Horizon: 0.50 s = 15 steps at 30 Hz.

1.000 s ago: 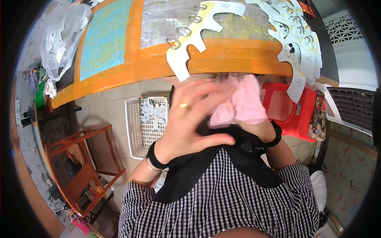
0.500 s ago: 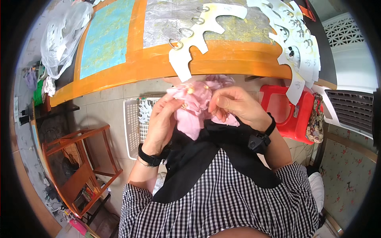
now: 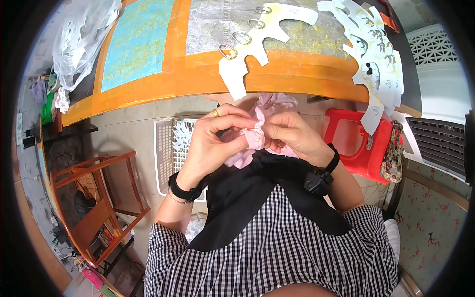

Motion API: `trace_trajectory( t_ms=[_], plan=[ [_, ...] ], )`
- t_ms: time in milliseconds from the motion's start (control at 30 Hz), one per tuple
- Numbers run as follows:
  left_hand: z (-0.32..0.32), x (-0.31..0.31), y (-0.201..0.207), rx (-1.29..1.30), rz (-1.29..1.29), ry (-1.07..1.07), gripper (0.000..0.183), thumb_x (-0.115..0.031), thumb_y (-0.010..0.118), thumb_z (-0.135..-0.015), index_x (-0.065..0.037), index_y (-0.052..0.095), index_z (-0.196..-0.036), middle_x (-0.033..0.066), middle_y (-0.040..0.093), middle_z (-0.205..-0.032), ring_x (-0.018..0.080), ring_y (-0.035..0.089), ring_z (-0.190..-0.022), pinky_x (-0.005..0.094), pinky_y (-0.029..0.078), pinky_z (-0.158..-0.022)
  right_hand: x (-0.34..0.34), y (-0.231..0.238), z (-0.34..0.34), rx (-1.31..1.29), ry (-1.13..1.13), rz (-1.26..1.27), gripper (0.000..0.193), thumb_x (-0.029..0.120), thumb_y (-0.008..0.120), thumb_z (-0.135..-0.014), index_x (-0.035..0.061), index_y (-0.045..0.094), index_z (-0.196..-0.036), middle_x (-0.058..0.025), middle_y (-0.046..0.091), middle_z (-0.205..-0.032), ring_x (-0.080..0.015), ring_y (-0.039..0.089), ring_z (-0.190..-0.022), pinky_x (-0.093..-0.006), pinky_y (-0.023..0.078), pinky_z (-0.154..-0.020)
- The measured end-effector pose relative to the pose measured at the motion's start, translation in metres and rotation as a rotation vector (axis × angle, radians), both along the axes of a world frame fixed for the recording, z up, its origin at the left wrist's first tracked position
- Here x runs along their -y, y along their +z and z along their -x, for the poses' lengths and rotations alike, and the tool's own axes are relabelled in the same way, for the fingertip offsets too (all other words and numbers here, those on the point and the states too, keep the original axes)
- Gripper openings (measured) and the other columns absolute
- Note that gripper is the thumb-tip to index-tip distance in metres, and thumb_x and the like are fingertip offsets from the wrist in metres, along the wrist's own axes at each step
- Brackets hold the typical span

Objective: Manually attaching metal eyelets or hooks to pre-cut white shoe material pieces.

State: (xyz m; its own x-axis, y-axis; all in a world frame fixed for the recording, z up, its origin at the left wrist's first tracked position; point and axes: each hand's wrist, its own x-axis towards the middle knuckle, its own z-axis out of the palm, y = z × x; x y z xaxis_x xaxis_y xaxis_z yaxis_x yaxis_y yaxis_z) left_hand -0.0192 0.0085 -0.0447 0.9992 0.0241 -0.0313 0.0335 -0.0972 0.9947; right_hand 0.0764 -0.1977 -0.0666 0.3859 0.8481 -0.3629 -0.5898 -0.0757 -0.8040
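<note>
A crumpled pink cloth (image 3: pixel 255 138) is gathered between my hands over my lap, just below the table's near edge. My left hand (image 3: pixel 213 138), with a ring on one finger, pinches a fold of it between thumb and fingers. Close beside it, my right hand (image 3: pixel 292 133) is closed on another part of the same cloth. Part of the cloth spreads out beyond the hands, and some hangs below them. Small yellowish spots show on the fold. What the right fingertips press against is partly hidden.
The orange-edged table (image 3: pixel 198 75) spans the far side. On it lie white scalloped card pieces (image 3: pixel 232 79) with metal rings, and a stack of similar cards (image 3: pixel 378 74). A white plastic basket (image 3: pixel 161 158) stands left, a red stool (image 3: pixel 341 138) right, a wooden chair frame (image 3: pixel 99 198) far left.
My left hand has moved right and turned its back upward, taking up a new fold. My right hand has closed onto the cloth beside it. The whole view has shifted slightly.
</note>
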Motion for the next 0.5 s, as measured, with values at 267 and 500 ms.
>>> trace_trajectory(
  t_ms=[267,500],
  plan=[
    [0.001,-0.007,0.007,-0.024,-0.074,-0.107,0.020,0.004,0.069,-0.079,-0.001,0.073,-0.098,0.0036,0.065,-0.101,0.0086,0.062,-0.083,0.0221,0.051,-0.069,0.001,0.008,0.002,0.104,0.087,0.146,0.029,0.027,0.067,-0.096,0.0012,0.072,-0.085,-0.0014,0.067,-0.073,-0.0051,0.058,-0.063,-0.0192,0.044,-0.055],
    [0.000,-0.011,-0.001,-0.059,-0.028,-0.140,0.017,0.001,0.073,-0.080,-0.002,0.074,-0.097,0.0036,0.064,-0.098,0.0112,0.064,-0.085,0.0242,0.053,-0.070,-0.001,0.004,0.007,0.125,0.057,0.140,0.027,0.024,0.065,-0.096,0.0007,0.073,-0.086,-0.0024,0.069,-0.075,-0.0054,0.057,-0.063,-0.0198,0.044,-0.057]
  ],
)
